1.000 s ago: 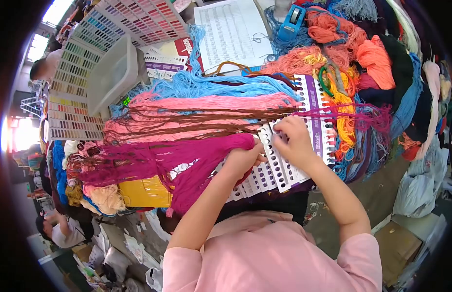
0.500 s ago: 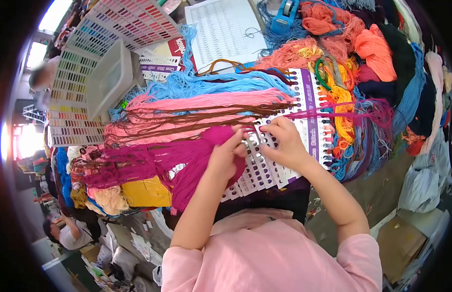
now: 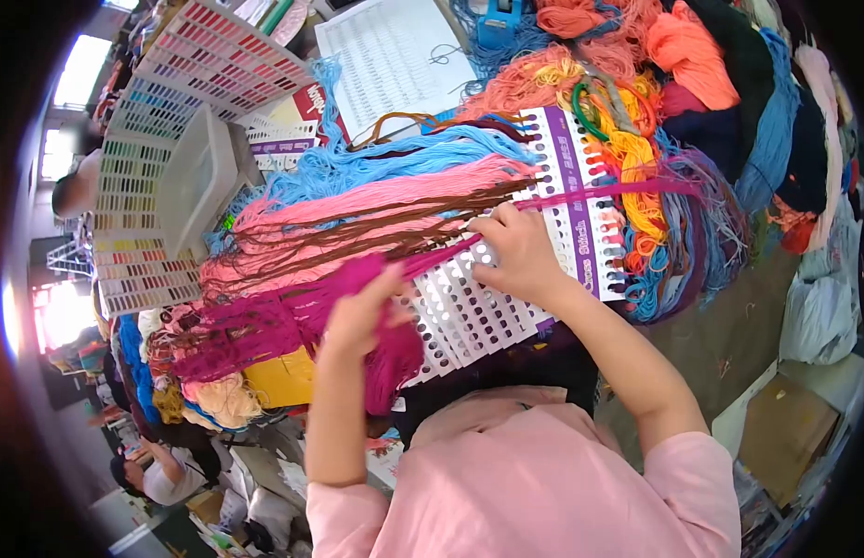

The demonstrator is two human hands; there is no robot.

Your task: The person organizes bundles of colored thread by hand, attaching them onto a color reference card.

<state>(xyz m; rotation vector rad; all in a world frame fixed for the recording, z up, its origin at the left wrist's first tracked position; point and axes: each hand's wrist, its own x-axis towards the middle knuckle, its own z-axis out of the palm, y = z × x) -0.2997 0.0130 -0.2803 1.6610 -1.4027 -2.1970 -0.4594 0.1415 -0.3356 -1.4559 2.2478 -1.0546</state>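
Note:
My left hand (image 3: 362, 312) grips a thick magenta yarn bundle (image 3: 264, 321) and holds a taut strand of it that runs right toward the white punched card (image 3: 469, 307). My right hand (image 3: 515, 253) presses on that card, its fingertips pinching the magenta strand at a hole near the card's upper edge. Pink (image 3: 376, 200), brown (image 3: 357, 237) and light blue yarn bundles (image 3: 385, 158) lie in rows across the card's far side. A purple stripe (image 3: 574, 200) runs down the card's right part.
Heaps of orange, yellow, blue and dark yarn (image 3: 692, 102) fill the right. Colour sample charts (image 3: 162, 139) and a grey tray (image 3: 195, 181) stand at the left, a printed sheet (image 3: 395, 56) and blue tape dispenser (image 3: 499, 20) at the back. Another person (image 3: 162, 474) sits lower left.
My left hand has moved left and up off the card, drawing the magenta strand taut. My right hand shifted slightly left along the card. The view has tilted.

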